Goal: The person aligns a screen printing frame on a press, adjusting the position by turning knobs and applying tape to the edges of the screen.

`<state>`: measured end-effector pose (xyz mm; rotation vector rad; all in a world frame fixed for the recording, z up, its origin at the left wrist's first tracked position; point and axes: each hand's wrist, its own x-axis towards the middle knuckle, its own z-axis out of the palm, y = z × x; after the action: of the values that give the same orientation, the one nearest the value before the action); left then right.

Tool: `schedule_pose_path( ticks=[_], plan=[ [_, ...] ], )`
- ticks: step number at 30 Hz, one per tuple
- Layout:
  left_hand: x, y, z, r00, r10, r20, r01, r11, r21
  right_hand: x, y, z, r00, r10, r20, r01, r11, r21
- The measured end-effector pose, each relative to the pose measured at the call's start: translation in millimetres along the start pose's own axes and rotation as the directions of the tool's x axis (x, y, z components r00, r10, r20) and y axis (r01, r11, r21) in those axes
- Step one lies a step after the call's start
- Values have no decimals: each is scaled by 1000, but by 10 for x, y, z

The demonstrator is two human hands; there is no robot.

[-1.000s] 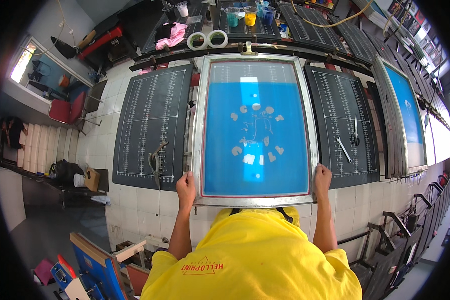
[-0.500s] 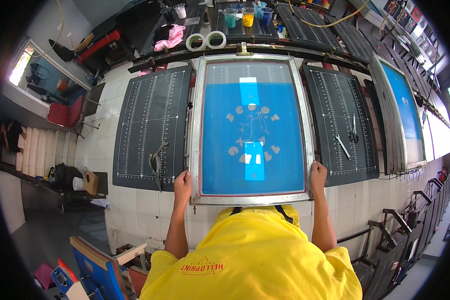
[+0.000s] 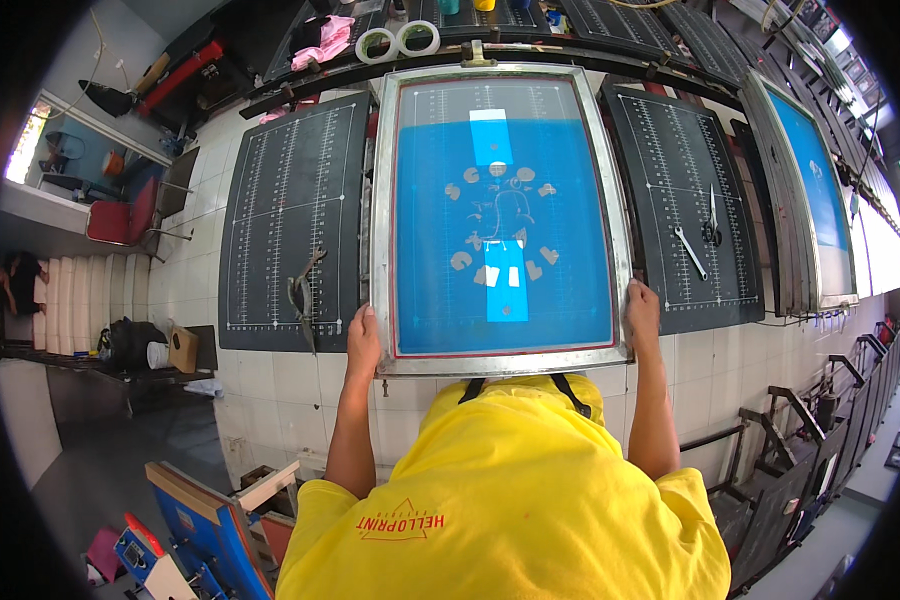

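I see my left hand wrapped over the near left corner of the printing screen, fingers pressed together along the metal frame, thumb hidden. My right hand grips the near right corner the same way, fingers closed over the frame edge. Both hands touch the frame; neither touches the blue mesh.

The printing screen lies flat on the long tiled table, straight in front of me, between 2 black boards. Its mesh is blue with a ring of pale shapes around the middle and 2 lighter blue strips, 1 near the far end and 1 toward me.

Left of the screen, just beside its frame, lies the left black board with white ruler lines; a small dark tool rests on its near part. Right of the screen lies the right black board, with a white-handled tool and scissors on it. Further right of the screen, a second blue screen leans on the table.

Beyond the far end of the screen, 2 rolls of tape sit side by side, with a pink cloth to their left. My yellow shirt fills the view below the screen.
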<state>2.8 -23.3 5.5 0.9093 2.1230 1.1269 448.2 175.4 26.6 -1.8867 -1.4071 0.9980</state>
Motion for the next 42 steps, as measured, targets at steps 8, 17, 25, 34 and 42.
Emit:
schedule_pose_path(
  ticks=[8, 17, 25, 34, 42],
  plan=[
    [-48, 187, 1, 999, 3, 35, -1, 998, -69, -2, 34, 29, 999, -31, -17, 30, 999, -46],
    [-6, 60, -9, 1000, 11, 18, -12, 1000, 24, -33, -24, 42, 998, -50, -25, 50, 999, -1],
    [-20, 97, 15, 1000, 24, -16, -24, 999, 33, -222, 61, -59, 997, -67, -44, 70, 996, 62],
    [-17, 114, 39, 1000, 12, -28, -11, 999, 33, -230, 82, -42, 999, -14, -50, 14, 1000, 12],
    [-21, 194, 32, 1000, 0, -9, 0, 1000, 17, -235, 37, -15, 995, -15, -98, 17, 1000, 13]
  ],
)
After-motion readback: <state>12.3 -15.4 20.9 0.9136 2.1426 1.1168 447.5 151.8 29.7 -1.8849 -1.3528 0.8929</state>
